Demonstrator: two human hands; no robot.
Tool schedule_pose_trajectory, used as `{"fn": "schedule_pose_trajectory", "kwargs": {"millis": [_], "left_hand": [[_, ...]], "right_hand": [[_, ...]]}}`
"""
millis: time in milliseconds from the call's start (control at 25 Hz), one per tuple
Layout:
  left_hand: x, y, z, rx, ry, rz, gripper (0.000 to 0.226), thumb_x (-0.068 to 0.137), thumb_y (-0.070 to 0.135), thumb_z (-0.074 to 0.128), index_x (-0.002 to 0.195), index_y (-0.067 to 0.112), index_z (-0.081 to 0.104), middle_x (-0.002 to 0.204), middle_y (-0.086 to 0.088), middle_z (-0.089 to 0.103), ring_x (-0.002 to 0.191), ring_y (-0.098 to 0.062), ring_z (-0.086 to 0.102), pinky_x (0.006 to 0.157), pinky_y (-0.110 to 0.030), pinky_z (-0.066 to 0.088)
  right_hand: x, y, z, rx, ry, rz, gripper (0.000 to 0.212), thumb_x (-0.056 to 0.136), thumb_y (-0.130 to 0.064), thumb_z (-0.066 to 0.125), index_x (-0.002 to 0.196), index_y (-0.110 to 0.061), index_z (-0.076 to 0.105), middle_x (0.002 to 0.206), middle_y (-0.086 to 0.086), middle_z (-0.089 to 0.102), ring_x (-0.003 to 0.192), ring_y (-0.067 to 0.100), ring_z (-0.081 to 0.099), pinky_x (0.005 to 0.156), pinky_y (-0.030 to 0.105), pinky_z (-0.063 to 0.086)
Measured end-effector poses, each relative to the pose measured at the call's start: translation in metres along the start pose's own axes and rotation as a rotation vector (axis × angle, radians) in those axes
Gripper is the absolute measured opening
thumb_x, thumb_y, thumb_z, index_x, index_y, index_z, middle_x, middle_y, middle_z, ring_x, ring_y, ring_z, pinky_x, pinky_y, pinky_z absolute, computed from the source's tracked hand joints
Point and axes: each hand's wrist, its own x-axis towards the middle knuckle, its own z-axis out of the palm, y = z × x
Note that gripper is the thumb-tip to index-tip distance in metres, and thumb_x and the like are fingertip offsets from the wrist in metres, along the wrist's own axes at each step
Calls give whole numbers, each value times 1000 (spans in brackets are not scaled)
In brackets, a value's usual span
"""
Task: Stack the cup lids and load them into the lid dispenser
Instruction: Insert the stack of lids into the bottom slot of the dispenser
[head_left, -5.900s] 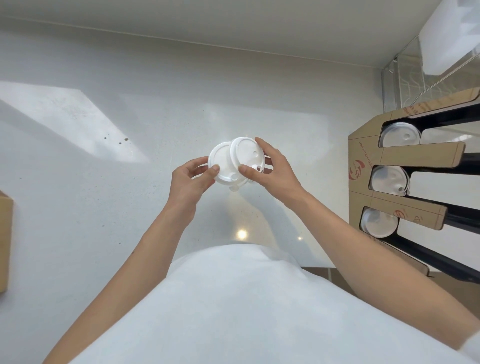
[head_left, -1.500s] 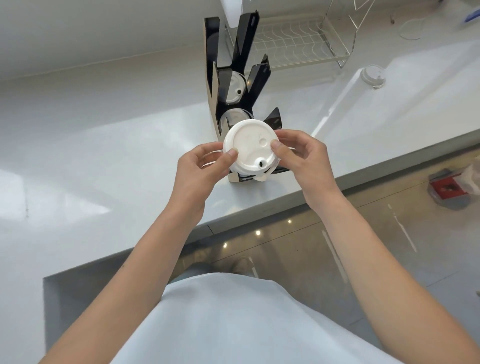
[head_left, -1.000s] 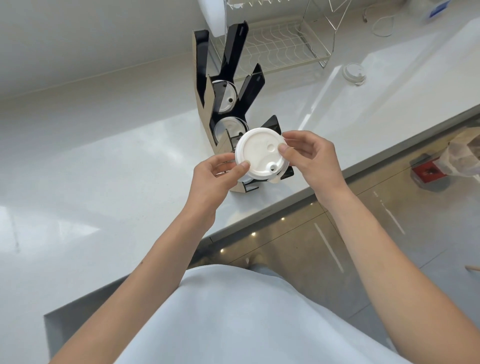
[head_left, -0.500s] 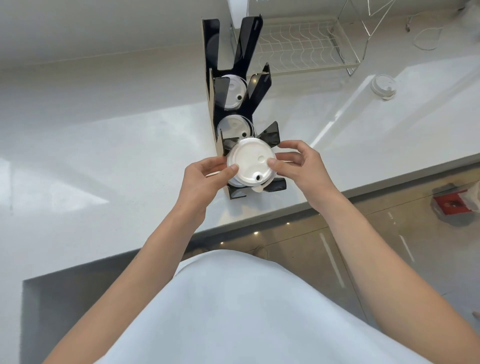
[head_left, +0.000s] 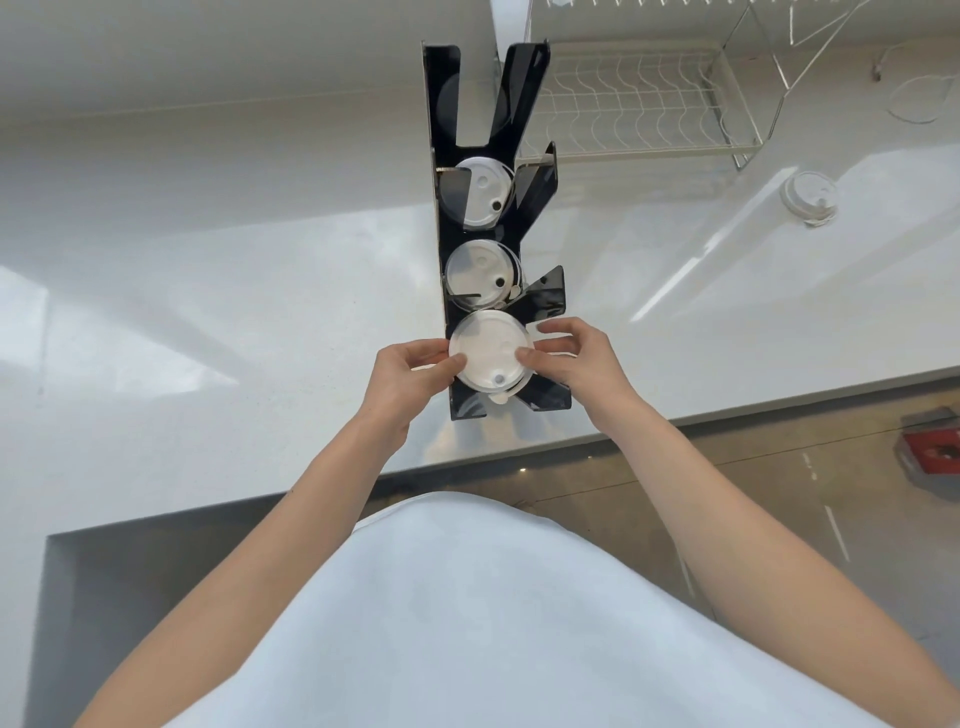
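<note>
A stack of round white plastic cup lids (head_left: 491, 349) sits at the mouth of the nearest slot of the tall black lid dispenser (head_left: 441, 249), held between both hands. The left hand (head_left: 402, 382) pinches the stack's left edge, thumb on the top face and fingers curled underneath; the right hand (head_left: 576, 358) grips the right edge the same way, thumb tip pressed on the top lid. Two farther slots of the dispenser each show a white lid, the middle slot lid (head_left: 480, 270) and the upper slot lid (head_left: 480, 192). The dispenser stands on a glossy white countertop (head_left: 234, 312) near its front edge. Behind it lies a wire dish rack (head_left: 639, 98), and a single white lid (head_left: 808, 195) rests well apart to the right.
</note>
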Motion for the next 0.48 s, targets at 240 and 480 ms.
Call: {"fn": "schedule_pose_trajectory", "kwargs": {"millis": [240, 480], "left_hand": [[14, -5, 5, 65, 29, -21, 38, 84, 20, 79, 119, 6, 71, 112, -14, 74, 91, -21, 70, 103, -43, 53], [23, -1, 8, 144, 69, -22, 39, 87, 13, 77, 123, 1, 68, 113, -14, 72, 83, -15, 68, 65, -16, 54]], "right_hand": [[14, 11, 6, -3, 41, 20, 44, 74, -19, 86, 113, -11, 65, 104, 8, 72, 97, 24, 71, 90, 39, 58], [17, 13, 13, -43, 92, 7, 35, 79, -18, 83, 110, -8, 71, 99, 3, 73, 94, 19, 69, 79, 25, 55]]}}
